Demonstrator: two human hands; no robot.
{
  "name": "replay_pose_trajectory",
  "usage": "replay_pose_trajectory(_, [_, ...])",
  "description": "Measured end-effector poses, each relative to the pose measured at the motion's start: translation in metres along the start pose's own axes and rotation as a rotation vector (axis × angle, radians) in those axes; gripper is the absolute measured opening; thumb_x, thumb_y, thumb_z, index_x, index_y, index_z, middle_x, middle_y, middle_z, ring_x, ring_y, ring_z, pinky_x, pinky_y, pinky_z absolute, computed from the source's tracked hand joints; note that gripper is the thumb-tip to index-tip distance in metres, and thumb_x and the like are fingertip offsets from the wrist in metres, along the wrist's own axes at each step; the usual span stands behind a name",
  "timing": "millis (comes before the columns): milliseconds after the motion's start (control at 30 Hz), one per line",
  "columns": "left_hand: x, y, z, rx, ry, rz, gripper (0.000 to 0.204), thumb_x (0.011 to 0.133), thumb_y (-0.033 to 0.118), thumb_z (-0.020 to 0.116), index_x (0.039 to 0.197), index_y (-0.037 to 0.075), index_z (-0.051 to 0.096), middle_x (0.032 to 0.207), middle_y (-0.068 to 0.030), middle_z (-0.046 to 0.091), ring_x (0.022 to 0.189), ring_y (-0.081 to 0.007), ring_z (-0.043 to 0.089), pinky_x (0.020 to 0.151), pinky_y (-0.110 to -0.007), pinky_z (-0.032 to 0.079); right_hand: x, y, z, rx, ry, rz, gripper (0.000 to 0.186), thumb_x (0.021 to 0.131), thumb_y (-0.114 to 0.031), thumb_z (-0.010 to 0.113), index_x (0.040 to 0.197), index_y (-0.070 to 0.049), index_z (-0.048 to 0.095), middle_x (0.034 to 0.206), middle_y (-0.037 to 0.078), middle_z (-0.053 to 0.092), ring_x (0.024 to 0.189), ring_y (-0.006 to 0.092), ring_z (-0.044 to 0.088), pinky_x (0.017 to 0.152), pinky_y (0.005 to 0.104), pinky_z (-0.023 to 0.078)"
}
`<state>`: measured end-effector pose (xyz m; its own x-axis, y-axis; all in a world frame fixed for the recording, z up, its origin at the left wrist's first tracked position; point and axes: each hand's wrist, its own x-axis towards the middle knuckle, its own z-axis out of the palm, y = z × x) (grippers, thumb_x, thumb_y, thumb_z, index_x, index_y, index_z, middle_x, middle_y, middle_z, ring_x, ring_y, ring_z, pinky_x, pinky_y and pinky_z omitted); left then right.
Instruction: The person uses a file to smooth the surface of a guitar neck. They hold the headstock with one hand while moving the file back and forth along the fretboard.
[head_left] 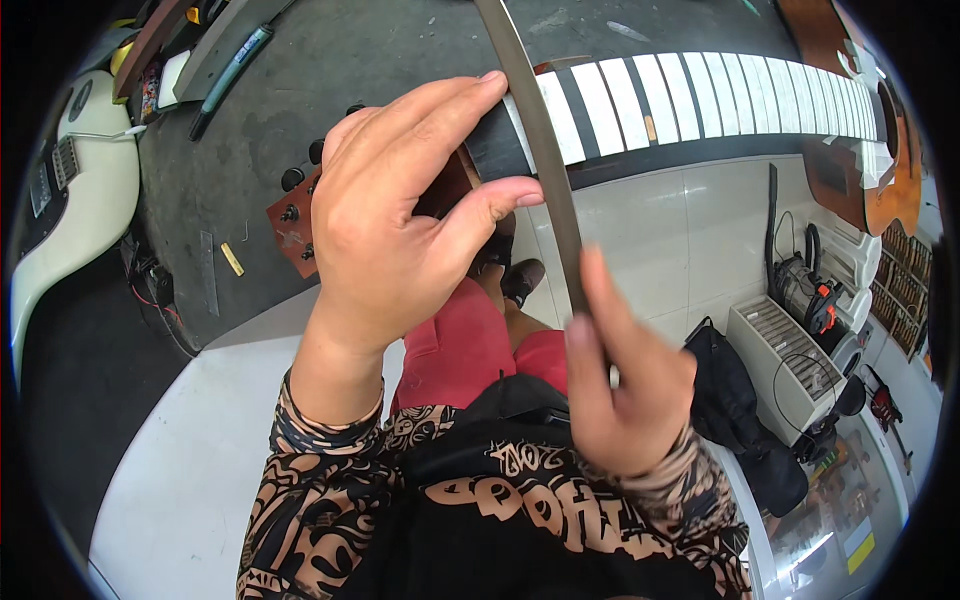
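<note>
A long, flat grey metal file (548, 150) lies across a guitar neck (705, 155), slanting from the far edge toward me. The fretboard carries white strips (690, 95) between narrow dark bands. My right hand (630, 385) is closed round the file's near end, slightly blurred. My left hand (390, 200) arches over the headstock end, fingers stretched out and thumb apart. Its fingertips and thumb tip meet the file's left edge; whether they press on it I cannot tell. Part of the brown headstock (295, 225) with black tuners shows behind my left wrist.
A dark workbench (260, 150) spreads to the left, with a cream electric guitar body (100, 170), a teal-handled tool (230, 80), a small steel ruler (209, 275) and a yellow strip (232, 259). At right stand a white drawer box (780, 370) and a black bag (725, 390).
</note>
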<state>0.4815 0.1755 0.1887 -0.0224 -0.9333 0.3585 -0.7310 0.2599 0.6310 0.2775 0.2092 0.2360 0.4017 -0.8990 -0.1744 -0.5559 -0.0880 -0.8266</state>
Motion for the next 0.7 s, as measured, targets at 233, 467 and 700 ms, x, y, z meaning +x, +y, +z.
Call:
replay_pose_trajectory(233, [-0.002,0.0,0.003,-0.014,0.017,-0.017,0.056,0.064,0.017,0.087,0.114,0.0,0.07,0.112,-0.014,0.071,0.103,-0.024,0.065,0.091,-0.031,0.048,-0.041,0.018,0.007,0.077,0.105,-0.06,0.053,0.078,0.011,0.066,0.129,0.005,0.059,0.064,0.012,0.059,0.049,0.0186,0.056,0.05,0.0264,0.046])
replay_pose_trajectory(467, [0.003,0.0,0.003,-0.011,0.011,0.016,0.056,0.064,0.018,0.087,0.114,0.001,0.071,0.112,-0.014,0.071,0.102,-0.0239,0.066,0.091,-0.031,0.048,-0.122,0.037,-0.002,0.065,0.085,-0.053,0.051,0.075,0.011,0.067,0.125,0.006,0.061,0.063,0.011,0.057,0.048,0.0196,0.057,0.048,0.0267,0.046])
replay_pose_trajectory(700, [-0.001,0.0,0.004,-0.004,0.02,-0.015,0.055,0.066,0.015,0.087,0.115,0.0,0.07,0.113,-0.0146,0.07,0.102,-0.0237,0.066,0.092,-0.031,0.049,0.041,0.002,0.011,0.156,0.143,-0.055,0.046,0.085,0.006,0.063,0.131,-0.001,0.06,0.085,0.019,0.07,0.056,0.0221,0.063,0.057,0.0274,0.05])
